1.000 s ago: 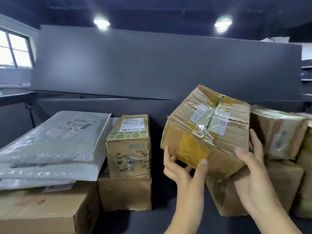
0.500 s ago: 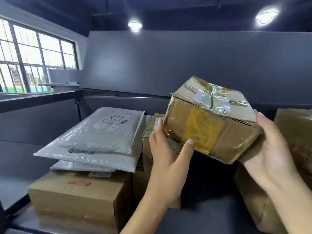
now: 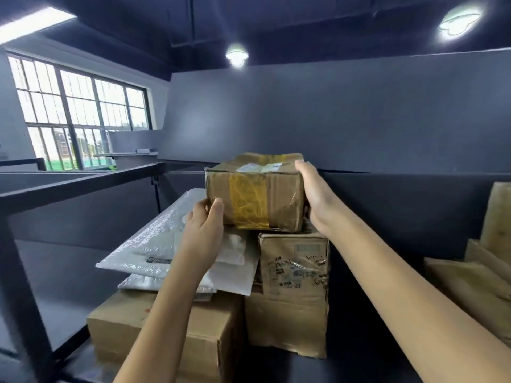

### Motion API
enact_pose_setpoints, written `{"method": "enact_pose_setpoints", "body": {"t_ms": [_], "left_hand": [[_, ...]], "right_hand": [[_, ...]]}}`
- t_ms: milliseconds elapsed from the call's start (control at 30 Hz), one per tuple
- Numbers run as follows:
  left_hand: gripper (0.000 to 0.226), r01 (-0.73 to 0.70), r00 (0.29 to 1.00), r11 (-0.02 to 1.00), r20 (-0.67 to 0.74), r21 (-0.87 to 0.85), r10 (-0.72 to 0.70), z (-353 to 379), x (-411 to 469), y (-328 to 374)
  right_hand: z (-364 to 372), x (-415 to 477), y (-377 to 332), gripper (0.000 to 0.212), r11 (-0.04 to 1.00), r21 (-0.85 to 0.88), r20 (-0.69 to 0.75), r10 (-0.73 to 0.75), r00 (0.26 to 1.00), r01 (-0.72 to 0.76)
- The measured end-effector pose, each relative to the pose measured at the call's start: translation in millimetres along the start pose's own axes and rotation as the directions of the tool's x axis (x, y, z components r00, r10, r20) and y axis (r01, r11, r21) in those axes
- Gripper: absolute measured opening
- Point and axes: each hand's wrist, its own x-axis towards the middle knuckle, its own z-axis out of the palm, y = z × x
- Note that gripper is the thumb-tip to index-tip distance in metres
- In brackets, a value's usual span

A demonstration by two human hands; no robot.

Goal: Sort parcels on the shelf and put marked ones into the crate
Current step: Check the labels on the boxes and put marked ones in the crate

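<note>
A brown cardboard parcel [image 3: 257, 194], wrapped in clear tape with a yellow tape band and a white label on top, sits level on top of a smaller upright box [image 3: 294, 268]. My left hand [image 3: 203, 230] grips its lower left corner, thumb on the front face. My right hand [image 3: 313, 194] holds its right end, fingers wrapped along the side up to the top edge. White padded mailers [image 3: 154, 244] lie stacked to the left, partly under the parcel. No crate is in view.
The mailers rest on a large brown box [image 3: 166, 327] on the dark shelf [image 3: 55, 286]. Another box [image 3: 287, 324] sits beneath the upright one. More cardboard boxes [image 3: 475, 286] stand at the right. A dark metal frame post [image 3: 19, 299] rises at left.
Both hands carried the parcel leftward and levelled it from a tilt; it now rests on the upright box. The camera turned left with it.
</note>
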Motion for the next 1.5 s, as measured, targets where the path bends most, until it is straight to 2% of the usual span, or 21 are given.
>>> {"method": "enact_pose_setpoints", "body": {"t_ms": [167, 500, 600, 700, 800, 867, 967, 1033, 1133, 1200, 1233, 1367, 1500], "left_hand": [[0.058, -0.018, 1.000, 0.955, -0.003, 0.298, 0.020, 5.5, -1.8, -3.6], [0.055, -0.021, 0.999, 0.954, -0.028, 0.300, 0.031, 8.9, 2.3, -13.3], [0.057, -0.008, 0.996, 0.927, -0.079, 0.376, 0.041, 9.2, -2.7, -8.9], [0.058, -0.132, 0.949, 0.882, -0.200, 0.452, 0.245, 15.0, -13.8, 0.6], [0.062, -0.370, 0.850, 0.841, -0.221, 0.395, 0.477, 35.0, -29.0, 22.9], [0.053, -0.534, 0.777, 0.781, -0.174, 0.323, 0.604, 59.9, -39.1, 39.1], [0.038, -0.647, 0.761, 0.758, 0.007, 0.089, 0.649, 108.6, -52.0, 63.4], [0.032, -0.661, 0.748, 0.750, 0.122, 0.036, 0.653, 144.8, -56.1, 73.9], [0.023, -0.682, 0.717, 0.732, 0.210, 0.011, 0.665, 196.3, -59.9, 81.9], [0.025, -0.698, 0.682, 0.716, 0.288, -0.017, 0.672, 228.6, -70.7, 88.3], [0.026, -0.707, 0.662, 0.707, 0.325, -0.031, 0.676, 243.2, -77.9, 92.4], [0.031, -0.698, 0.615, 0.710, 0.428, -0.096, 0.662, 282.6, -105.7, 102.3], [0.033, -0.683, 0.588, 0.718, 0.483, -0.133, 0.649, 298.7, -120.2, 101.6]], "right_hand": [[5.7, 1.1, 2.4, 0.062, 0.996, -0.089, -0.020, -0.026, 0.999, 0.024], [8.0, -1.9, 1.7, 0.062, 0.989, -0.144, -0.057, -0.026, 0.998, 0.017], [8.8, -3.1, 3.9, 0.068, 0.988, -0.153, -0.071, -0.011, 0.997, 0.000], [3.0, -9.4, 3.2, 0.070, 0.981, -0.192, -0.097, -0.047, 0.994, 0.028], [-14.9, -22.0, -1.3, 0.067, 0.968, -0.243, -0.119, -0.092, 0.989, 0.061], [-36.0, -31.0, -1.7, 0.063, 0.960, -0.276, -0.153, -0.089, 0.984, 0.044], [-75.6, -47.8, -1.4, 0.051, 0.934, -0.351, -0.212, -0.146, 0.966, 0.064], [-106.8, -59.5, 0.7, 0.037, 0.857, -0.508, -0.260, -0.243, 0.934, 0.082], [-155.7, -83.6, 1.6, 0.031, 0.693, -0.718, -0.409, -0.340, 0.847, -0.068], [-194.5, -106.4, 0.2, 0.037, 0.556, -0.810, -0.481, -0.450, 0.752, -0.186], [-214.3, -118.2, -1.2, 0.043, 0.529, -0.815, -0.516, -0.482, 0.708, -0.234], [-270.6, -156.2, -2.0, 0.087, 0.584, -0.698, -0.694, -0.411, 0.591, -0.415], [-299.8, -167.7, 7.3, 0.113, 0.646, -0.632, -0.745, -0.357, 0.563, -0.428]]}}
